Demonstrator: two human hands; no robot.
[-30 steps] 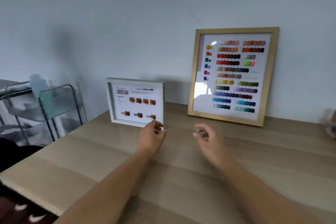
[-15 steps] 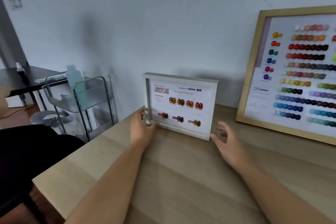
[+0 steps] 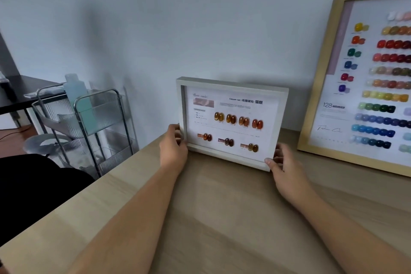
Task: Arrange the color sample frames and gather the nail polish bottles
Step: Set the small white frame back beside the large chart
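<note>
A small white frame [image 3: 231, 87] with amber and brown nail samples stands upright on the wooden table [image 3: 222, 218], near the wall. My left hand [image 3: 173, 147] grips its lower left edge. My right hand [image 3: 287, 169] holds its lower right corner, thumb on the front. A large gold-framed colour chart [image 3: 320, 78] with many rows of coloured samples leans against the wall at the right, partly cut off by the image edge. No nail polish bottles are in view.
A clear ribbed trolley with a metal frame [image 3: 97, 118] stands left of the table, holding a pale bottle [image 3: 75, 91]. A dark desk [image 3: 20, 95] sits behind it. The table's left edge runs diagonally from the wall toward me.
My view swung left and closer. My left hand moved to the white frame's left edge and my right hand reached in and took hold of its lower right corner.
</note>
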